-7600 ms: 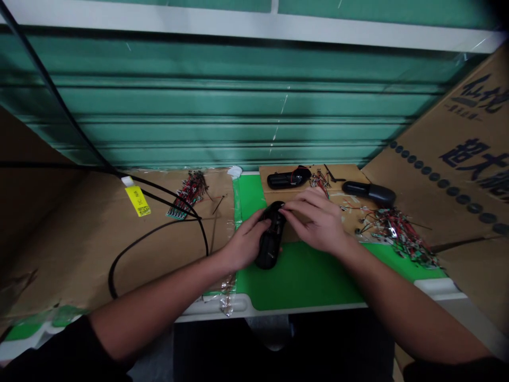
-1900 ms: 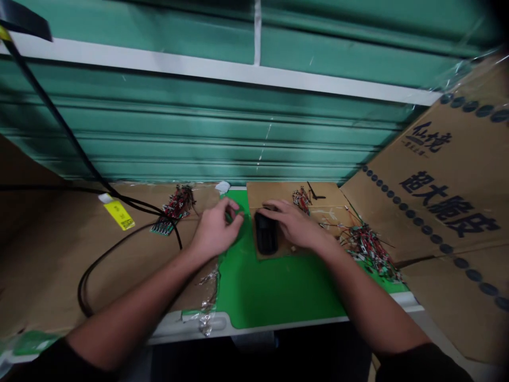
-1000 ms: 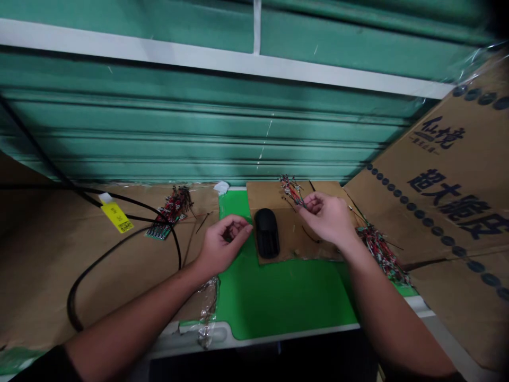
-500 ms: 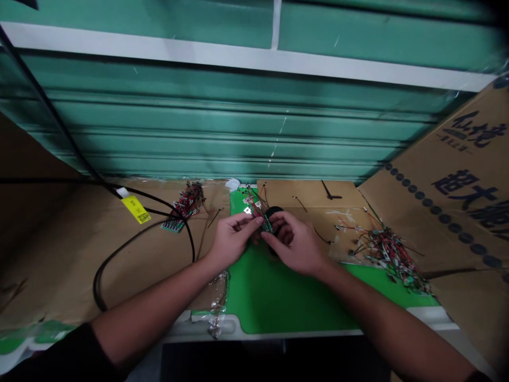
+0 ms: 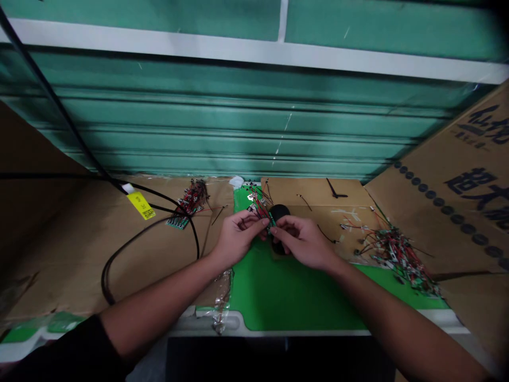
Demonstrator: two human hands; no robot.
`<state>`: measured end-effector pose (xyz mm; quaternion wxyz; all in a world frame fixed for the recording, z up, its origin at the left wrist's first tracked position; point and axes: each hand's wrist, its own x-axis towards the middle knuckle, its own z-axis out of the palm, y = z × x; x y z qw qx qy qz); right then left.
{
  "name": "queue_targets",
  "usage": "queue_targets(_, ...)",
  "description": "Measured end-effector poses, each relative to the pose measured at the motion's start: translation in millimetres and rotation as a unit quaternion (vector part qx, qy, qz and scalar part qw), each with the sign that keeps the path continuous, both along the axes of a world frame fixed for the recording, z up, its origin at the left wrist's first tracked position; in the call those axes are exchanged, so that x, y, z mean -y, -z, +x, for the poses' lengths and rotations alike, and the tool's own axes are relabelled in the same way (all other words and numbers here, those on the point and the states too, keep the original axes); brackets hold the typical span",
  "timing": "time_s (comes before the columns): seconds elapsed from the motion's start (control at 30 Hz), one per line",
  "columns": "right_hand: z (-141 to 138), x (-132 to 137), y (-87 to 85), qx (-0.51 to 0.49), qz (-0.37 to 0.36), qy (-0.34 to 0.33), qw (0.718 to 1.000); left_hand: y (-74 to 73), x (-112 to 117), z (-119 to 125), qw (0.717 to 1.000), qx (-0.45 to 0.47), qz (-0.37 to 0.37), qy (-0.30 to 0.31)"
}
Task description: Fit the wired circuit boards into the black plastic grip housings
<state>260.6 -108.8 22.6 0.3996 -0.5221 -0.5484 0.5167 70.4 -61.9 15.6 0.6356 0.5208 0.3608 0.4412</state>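
Note:
Between my hands is a small green circuit board (image 5: 272,218) with red and black wires (image 5: 260,204) fanning out from its far end. My left hand (image 5: 242,233) pinches it from the left between thumb and fingers. From the right, my right hand (image 5: 300,239) grips the same board with thumb and bent fingers. A black round object (image 5: 280,212) stands just behind my right fingers, partly hidden by them. To the left lies a neat bunch of wired circuit boards (image 5: 186,204). A looser heap of wired boards (image 5: 401,254) lies on the right.
Black cables with a yellow tag (image 5: 141,205) loop over the cardboard sheet (image 5: 151,265) on the left. Green ribbed panels (image 5: 199,116) rise behind the green tabletop (image 5: 298,297). A printed cardboard box wall (image 5: 449,212) stands at the right. Stray black wires (image 5: 328,235) lie on the cardboard.
The view has shifted slightly, so the scene sits a little further right. My right hand has drawn a bit away from the black round object, showing more of it. Both hands keep hold of the board.

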Motion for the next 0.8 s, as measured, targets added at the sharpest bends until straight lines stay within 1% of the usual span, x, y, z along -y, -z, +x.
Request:
queue_targets(0.17,-1,1,1.1,-0.002,-0.026,0.015,1.000,2.9,1,1,1.000,0.000,0.012,-0.009)
queue_targets(0.3,-4,2,2.0,0.001,-0.035,0.029,0.999,6.5,3,2,0.999,-0.011,0.028,-0.036)
queue_targets(0.43,-6,2,-0.1,-0.007,-0.058,0.040,0.998,7.7,8,3,0.993,-0.054,0.079,-0.073)
queue_targets(0.5,-5,2,-2.5,-0.014,-0.077,0.040,0.996,6.4,11,2,0.988,-0.069,0.112,-0.078)
queue_targets(0.53,-5,1,-3.8,-0.020,-0.086,0.036,0.995,5.5,11,2,0.988,-0.066,0.122,-0.069)
queue_targets(0.6,-3,0,-6.7,-0.036,-0.103,0.021,0.994,3.7,12,0,0.992,-0.036,0.116,-0.028)
queue_targets(0.7,0,-1,-10.0,-0.070,-0.126,0.000,0.990,3.1,9,-2,0.996,0.024,0.062,0.052)
queue_targets(0.73,1,-1,-10.5,-0.081,-0.131,-0.004,0.988,3.6,8,-2,0.996,0.036,0.046,0.069)
queue_targets(0.8,2,-2,-10.6,-0.098,-0.138,-0.008,0.986,5.0,5,-2,0.995,0.051,0.029,0.080)
